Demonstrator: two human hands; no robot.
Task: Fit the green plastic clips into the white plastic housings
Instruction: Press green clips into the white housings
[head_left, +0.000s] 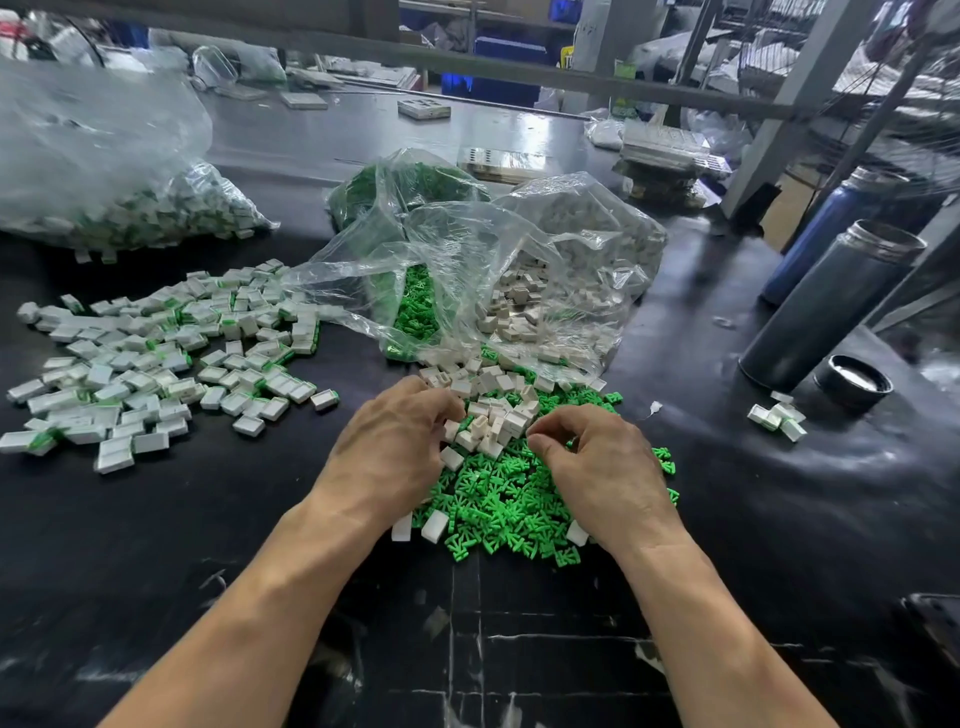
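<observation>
A heap of loose green clips (498, 499) lies on the black table in front of me, with white housings (488, 415) piled on its far side. My left hand (395, 447) rests on the heap's left side, its fingers curled down onto the white housings. My right hand (597, 467) sits on the right side, thumb and forefinger bent close together at the edge of the white housings; what they pinch is hidden. Both kinds of parts spill from an open clear bag (467, 291) just behind.
Housings with green clips in them (156, 358) are spread over the left of the table, and a full bag of them (104, 182) lies behind. Right: two metal flasks (831, 306), a black lid (852, 382), a few fitted pieces (776, 415).
</observation>
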